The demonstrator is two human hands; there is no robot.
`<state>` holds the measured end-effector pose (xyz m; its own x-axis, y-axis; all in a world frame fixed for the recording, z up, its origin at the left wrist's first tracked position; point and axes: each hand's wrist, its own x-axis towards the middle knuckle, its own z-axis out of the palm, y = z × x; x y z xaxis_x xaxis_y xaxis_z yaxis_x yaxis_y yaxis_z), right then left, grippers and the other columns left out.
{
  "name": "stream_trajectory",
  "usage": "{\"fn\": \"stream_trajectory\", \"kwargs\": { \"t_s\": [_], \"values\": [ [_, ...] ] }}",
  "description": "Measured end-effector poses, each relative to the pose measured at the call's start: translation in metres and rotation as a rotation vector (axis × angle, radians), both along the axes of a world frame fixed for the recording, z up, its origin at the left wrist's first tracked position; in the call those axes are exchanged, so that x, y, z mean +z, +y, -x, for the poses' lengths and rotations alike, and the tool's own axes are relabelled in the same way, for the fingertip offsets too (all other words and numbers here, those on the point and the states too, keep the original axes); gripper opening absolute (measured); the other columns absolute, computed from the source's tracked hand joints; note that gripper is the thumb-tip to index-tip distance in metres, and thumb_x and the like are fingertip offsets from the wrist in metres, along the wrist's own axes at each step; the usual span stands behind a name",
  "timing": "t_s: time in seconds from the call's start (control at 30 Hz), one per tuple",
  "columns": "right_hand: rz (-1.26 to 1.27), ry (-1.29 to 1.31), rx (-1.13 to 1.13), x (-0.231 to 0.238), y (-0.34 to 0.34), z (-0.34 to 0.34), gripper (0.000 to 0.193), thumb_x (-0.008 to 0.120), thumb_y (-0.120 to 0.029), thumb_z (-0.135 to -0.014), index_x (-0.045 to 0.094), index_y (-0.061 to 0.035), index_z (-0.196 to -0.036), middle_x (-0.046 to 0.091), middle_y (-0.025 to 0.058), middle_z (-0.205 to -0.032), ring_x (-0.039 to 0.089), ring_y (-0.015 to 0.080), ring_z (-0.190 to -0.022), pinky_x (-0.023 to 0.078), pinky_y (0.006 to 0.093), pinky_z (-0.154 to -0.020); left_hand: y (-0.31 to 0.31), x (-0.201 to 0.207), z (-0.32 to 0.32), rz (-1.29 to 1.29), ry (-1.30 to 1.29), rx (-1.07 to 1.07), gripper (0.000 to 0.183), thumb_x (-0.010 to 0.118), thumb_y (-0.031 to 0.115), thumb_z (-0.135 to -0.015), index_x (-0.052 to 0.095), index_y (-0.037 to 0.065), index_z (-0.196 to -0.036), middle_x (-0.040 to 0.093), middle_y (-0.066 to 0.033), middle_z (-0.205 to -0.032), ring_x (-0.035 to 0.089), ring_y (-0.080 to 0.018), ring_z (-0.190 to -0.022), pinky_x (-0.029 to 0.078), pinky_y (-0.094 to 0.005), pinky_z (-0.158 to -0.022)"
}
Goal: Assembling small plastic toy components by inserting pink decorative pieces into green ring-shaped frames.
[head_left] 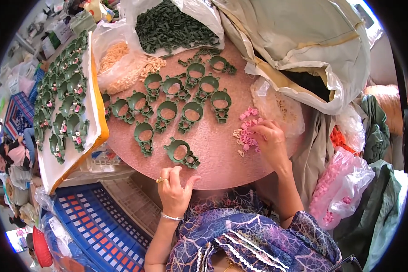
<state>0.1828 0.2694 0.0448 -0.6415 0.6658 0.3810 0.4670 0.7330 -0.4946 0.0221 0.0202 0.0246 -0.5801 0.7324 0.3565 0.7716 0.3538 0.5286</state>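
Observation:
Fingertips pinched together, my right hand (272, 141) is at a small pile of pink plastic pieces (248, 131) on the right of the round pink table. A few cream-coloured bits lie among the pink ones. My left hand (174, 192) rests at the table's near edge, thumb apart from the fingers, holding nothing. Just beyond its fingertips lies a green plastic ring-shaped part (179, 152) with small attachments. Several more green ring-shaped parts (167, 111) stand in loose rows across the middle of the table.
A white board with a yellow edge (95, 97) carries finished-looking green parts at left. Behind are a bag of dark green pieces (172, 29) and a bag of beige pieces (115, 56). A large whitish sack (303, 41) leans at back right. A blue basket (99, 226) sits lower left.

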Motion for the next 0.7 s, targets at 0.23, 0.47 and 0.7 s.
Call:
{"fn": "stream_trajectory", "kwargs": {
  "t_s": [0.23,0.47,0.7],
  "values": [
    [0.001,-0.068,0.069,-0.018,-0.016,0.006,0.015,0.075,-0.011,-0.076,0.072,-0.0056,-0.09,0.066,0.0091,-0.09,0.062,0.0276,-0.09,0.045,0.0382,-0.085,0.023,-0.012,-0.017,0.03,0.091,0.245,0.075,0.086,0.046,-0.064,0.046,0.003,-0.11,0.056,-0.0149,-0.094,0.058,-0.0351,-0.083,0.045,-0.0437,-0.072],
    [0.181,0.236,0.189,-0.012,-0.053,0.036,0.013,0.075,-0.004,-0.075,0.071,-0.0039,-0.088,0.069,0.0098,-0.089,0.064,0.0271,-0.082,0.049,0.0366,-0.076,0.019,-0.023,-0.015,-0.053,0.058,0.29,0.051,0.082,0.017,-0.071,0.047,0.004,-0.106,0.058,-0.0136,-0.096,0.056,-0.0341,-0.089,0.041,-0.0463,-0.081],
    [-0.12,0.147,0.267,-0.029,-0.065,0.061,0.011,0.076,-0.007,-0.075,0.073,-0.007,-0.086,0.067,0.0066,-0.084,0.062,0.0235,-0.077,0.042,0.0349,-0.079,0.026,-0.023,-0.014,-0.116,0.074,0.31,0.062,0.087,0.029,-0.07,0.046,0.003,-0.109,0.056,-0.016,-0.109,0.056,-0.0347,-0.094,0.041,-0.0458,-0.084]
  ]
}}
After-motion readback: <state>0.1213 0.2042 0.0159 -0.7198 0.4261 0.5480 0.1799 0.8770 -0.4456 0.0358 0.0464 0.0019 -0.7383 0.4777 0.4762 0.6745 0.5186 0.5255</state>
